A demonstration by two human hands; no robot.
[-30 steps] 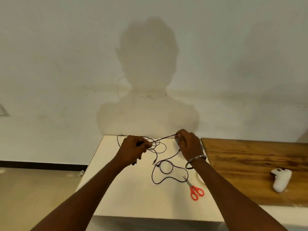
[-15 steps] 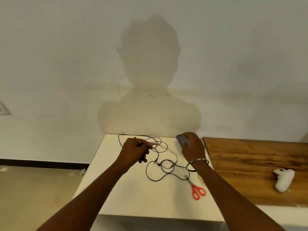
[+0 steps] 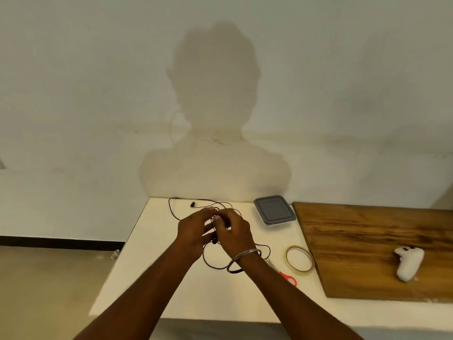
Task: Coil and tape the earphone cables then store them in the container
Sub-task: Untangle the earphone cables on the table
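Note:
A thin black earphone cable (image 3: 171,212) lies in loose loops on the white table (image 3: 152,266), one earbud (image 3: 193,205) resting near the far edge. My left hand (image 3: 193,229) and my right hand (image 3: 232,231) meet over the middle of the tangle, fingers pinched on strands of the cable between them. A loop of cable hangs out below my right wrist. A grey-lidded clear container (image 3: 274,209) stands shut at the back right of the table. A roll of clear tape (image 3: 299,258) lies flat to the right of my right wrist.
Red-handled scissors (image 3: 290,278) lie partly under my right forearm. A wooden board (image 3: 380,251) adjoins the table on the right, with a white game controller (image 3: 408,262) on it. A plain wall rises right behind the table; floor shows to the left.
My right hand left the container at the back right and came back left to meet my left hand on the cable. The container and tape roll now show uncovered.

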